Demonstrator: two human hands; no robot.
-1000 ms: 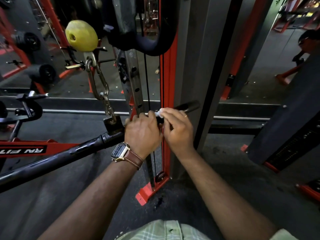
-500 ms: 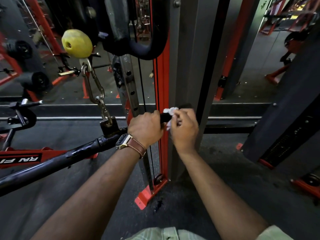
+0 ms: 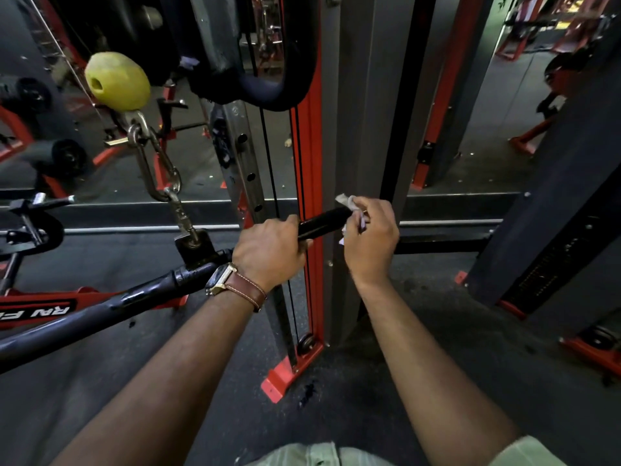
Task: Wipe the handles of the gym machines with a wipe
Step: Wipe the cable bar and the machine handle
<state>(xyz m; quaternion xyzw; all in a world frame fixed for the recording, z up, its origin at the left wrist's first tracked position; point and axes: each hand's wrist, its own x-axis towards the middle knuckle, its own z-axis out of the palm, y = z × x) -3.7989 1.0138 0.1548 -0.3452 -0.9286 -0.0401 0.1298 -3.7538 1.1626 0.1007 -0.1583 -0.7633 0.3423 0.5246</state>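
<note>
The left hand is curled round the bar just inboard of its right grip, steadying it. The right hand pinches a crumpled white wipe against the far end of that grip, fingers folded over the cloth; how much of the wipe wraps the tip I cannot tell, since the hand hides the end. A watch on a brown strap sits on the left wrist.

The bar hangs from a chain clipped at its middle, under a yellow ball stop. Behind the hands stands the machine's red upright and a grey post; the rubber floor lies below.

The step in hand looks like wiping the right grip, with the end cap now getting attention. To do it well, the left hand should hold the bar firm so the chain does not let it swing or spin away. The right hand would do best to close the wipe fully round the grip and twist while drawing along its length, so the underside is covered too. The part under the left hand is likely unwiped; that hand needs to shift for it. The long left grip, low at the frame's left, appears still to do.
</note>
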